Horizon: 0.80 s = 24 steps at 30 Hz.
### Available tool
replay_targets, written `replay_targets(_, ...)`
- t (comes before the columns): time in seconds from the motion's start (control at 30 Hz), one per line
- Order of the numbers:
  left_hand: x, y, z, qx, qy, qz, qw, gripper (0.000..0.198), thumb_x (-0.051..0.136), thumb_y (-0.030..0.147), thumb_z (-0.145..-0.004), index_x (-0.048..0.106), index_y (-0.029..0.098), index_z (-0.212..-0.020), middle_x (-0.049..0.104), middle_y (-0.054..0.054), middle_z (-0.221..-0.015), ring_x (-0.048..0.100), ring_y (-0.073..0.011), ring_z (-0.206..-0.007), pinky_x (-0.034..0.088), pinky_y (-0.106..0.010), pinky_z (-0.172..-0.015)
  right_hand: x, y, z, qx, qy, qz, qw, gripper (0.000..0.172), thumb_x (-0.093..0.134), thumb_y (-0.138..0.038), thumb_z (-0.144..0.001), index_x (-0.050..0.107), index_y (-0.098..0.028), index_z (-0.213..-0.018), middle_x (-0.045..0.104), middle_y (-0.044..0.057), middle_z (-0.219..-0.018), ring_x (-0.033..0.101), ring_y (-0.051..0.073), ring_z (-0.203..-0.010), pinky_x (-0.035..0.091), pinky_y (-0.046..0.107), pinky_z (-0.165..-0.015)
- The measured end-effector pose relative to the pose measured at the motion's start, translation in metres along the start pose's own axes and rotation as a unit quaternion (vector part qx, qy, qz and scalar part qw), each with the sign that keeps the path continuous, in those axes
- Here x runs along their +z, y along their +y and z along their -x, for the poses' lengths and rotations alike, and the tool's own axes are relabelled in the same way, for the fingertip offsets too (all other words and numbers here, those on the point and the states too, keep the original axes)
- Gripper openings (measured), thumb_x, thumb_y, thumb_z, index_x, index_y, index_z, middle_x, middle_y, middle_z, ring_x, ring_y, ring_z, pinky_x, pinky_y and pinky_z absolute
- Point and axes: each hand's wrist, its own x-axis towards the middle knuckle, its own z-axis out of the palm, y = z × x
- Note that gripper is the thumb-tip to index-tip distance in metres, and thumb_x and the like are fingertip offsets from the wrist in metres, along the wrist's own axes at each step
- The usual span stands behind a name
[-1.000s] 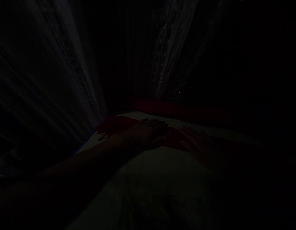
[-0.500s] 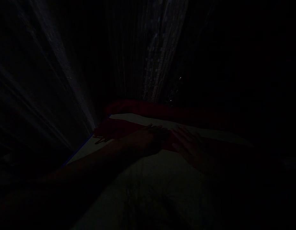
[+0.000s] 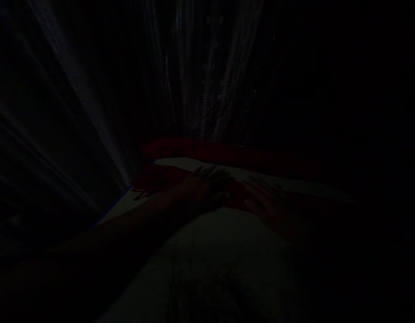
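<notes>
A long red cloth with a fringed left end (image 3: 160,176), scarf-like, lies flat across a pale surface (image 3: 207,229). My left hand (image 3: 205,188) rests palm down on this cloth, its fingers spread and the thumb apart. To its right, my right hand (image 3: 270,202) also lies flat on the cloth with fingers stretched out. Between the two hands a strip of red fabric shows. The scene is very dark, and my right wrist and the cloth's right end fade into shadow.
Behind the pale surface runs a bunched band of red fabric (image 3: 201,150). A blue edge (image 3: 116,202) borders the surface on the left. Hanging folds, apparently curtains (image 3: 83,89), stand at the left, and a streaked dark backdrop (image 3: 210,89) rises behind.
My left hand has shifted a little to the left, and its fingers and thumb have spread wider. My right hand has moved very slightly to the right.
</notes>
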Motion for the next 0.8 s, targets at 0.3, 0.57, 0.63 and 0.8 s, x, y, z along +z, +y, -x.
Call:
replay_targets(0.3,0.004,0.0,0.003,-0.022,-0.033,0.001,0.999,0.069,0.028,0.061,-0.103,0.03,0.02,-0.159,0.027,-0.008,-0.166,0.02,-0.0288,-0.155,0.01,-0.053,-0.126,-0.004,0.004,0.0,0.006,-0.016,-0.02,1.0,0.068,0.019,-0.068,-0.1,0.027,-0.034,-0.158,0.021,-0.009,-0.164,0.018,0.016,-0.154,0.014,0.057,-0.125)
replay_targets(0.57,0.004,-0.001,0.003,-0.016,-0.031,0.007,0.999,0.069,0.029,0.061,-0.103,0.03,0.021,-0.159,0.028,-0.009,-0.166,0.02,-0.0303,-0.155,0.01,-0.055,-0.125,-0.001,0.012,0.002,0.014,-0.012,-0.024,1.0,0.064,0.021,-0.066,-0.101,0.03,-0.035,-0.157,0.025,-0.009,-0.163,0.023,0.017,-0.152,0.016,0.057,-0.124)
replay_targets(0.63,0.003,0.0,0.004,-0.014,-0.027,0.004,1.0,0.068,0.03,0.06,-0.103,0.03,0.021,-0.159,0.028,-0.008,-0.165,0.021,-0.0304,-0.155,0.011,-0.055,-0.125,0.0,0.015,0.003,0.011,-0.006,-0.026,1.0,0.065,0.021,-0.066,-0.101,0.029,-0.035,-0.157,0.024,-0.009,-0.163,0.023,0.016,-0.152,0.017,0.056,-0.124)
replay_targets(0.8,0.0,0.002,0.004,-0.007,-0.04,-0.005,0.999,0.062,0.03,0.056,-0.105,0.03,0.025,-0.159,0.026,-0.006,-0.166,0.018,-0.0316,-0.155,0.011,-0.058,-0.124,0.0,0.016,0.001,0.005,0.0,-0.024,1.0,0.066,0.023,-0.068,-0.1,0.028,-0.036,-0.157,0.021,-0.01,-0.164,0.019,0.015,-0.153,0.017,0.055,-0.125)
